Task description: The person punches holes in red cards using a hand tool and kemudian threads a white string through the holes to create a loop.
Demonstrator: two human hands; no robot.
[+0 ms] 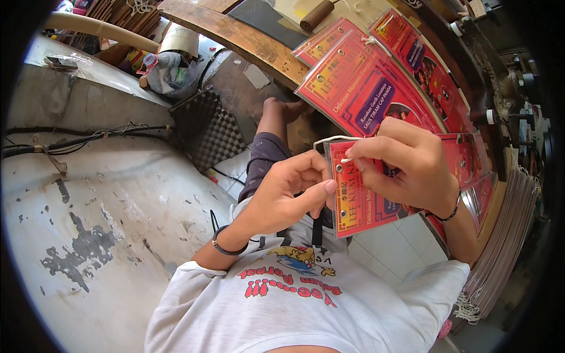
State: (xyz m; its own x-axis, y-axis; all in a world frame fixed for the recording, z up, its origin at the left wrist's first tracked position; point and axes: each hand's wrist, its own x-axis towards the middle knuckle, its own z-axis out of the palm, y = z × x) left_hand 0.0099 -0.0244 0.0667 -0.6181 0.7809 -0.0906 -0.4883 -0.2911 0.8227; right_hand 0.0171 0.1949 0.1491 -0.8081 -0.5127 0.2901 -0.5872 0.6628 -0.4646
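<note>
Red laminated card [359, 203] held up over the lap, between both hands, short edge with its two metal eyelets turned toward the left. Left hand [288, 191] closed in a pinch on that edge, thumb across the front between the upper eyelet [339, 168] and the lower eyelet [344, 213], fingers curled behind. Right hand [406, 167] folded over the card's top right, thumb and forefinger nipped shut on the free end of a white string [332, 139], tip just beside the upper eyelet, the rest arching over the card's top corner. Judging by that: threading in hand, and best done with a short grip on the string, close to the tip, so as to stop the soft end bending away from the hole. Better to hold the left thumb clear of the eyelet rim while bracing the card flat, since a bowed sheet tilts the hole off line. Worth steering the tip straight in from the front rather than at a slant, then drawing the slack through gently to spare the laminate around the metal ring. Cannot tell whether the tip has already entered the hole or only touches the rim. Ahead, on the curved wooden bench [235, 35], more red cards [365, 82] overlapping, one with string knotted at its corner; at the right, a tall stack of finished sheets [509, 235] with string ends hanging at its foot, well apart from both hands.
</note>
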